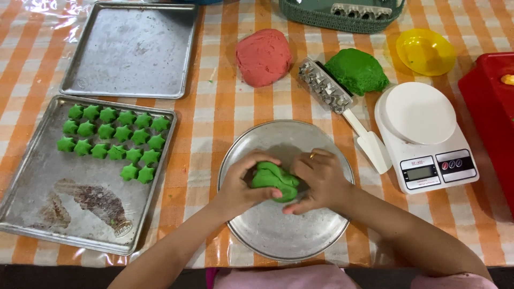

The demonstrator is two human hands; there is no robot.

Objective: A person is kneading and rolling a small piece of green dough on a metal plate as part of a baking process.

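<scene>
Left hand point(242, 184) and right hand point(320, 179) clamp together on green dough point(274, 179) over the round metal plate point(289, 241) near the tabletop's front edge.

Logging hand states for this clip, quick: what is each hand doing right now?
Left hand: closed on the green dough lump, over the round metal plate.
Right hand: closed on the same green dough lump from the other side.
</scene>
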